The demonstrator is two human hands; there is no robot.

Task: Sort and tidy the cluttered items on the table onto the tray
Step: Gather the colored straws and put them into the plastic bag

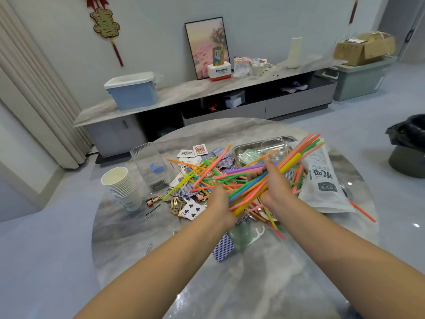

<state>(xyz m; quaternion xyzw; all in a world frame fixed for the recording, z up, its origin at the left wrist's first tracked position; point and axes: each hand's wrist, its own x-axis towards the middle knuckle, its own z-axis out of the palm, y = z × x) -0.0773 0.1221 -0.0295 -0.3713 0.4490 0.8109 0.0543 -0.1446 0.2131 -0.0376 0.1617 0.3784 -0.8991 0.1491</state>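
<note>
The bundle of coloured straws is lifted over the middle of the surface, gripped between both hands: the left hand curls round its near end, the right hand wraps its middle. More loose straws lie scattered over playing cards below. To gather well, I would square the ends and tighten the grip before moving to the metal tray, just beyond, which already holds a clear cup
</note>
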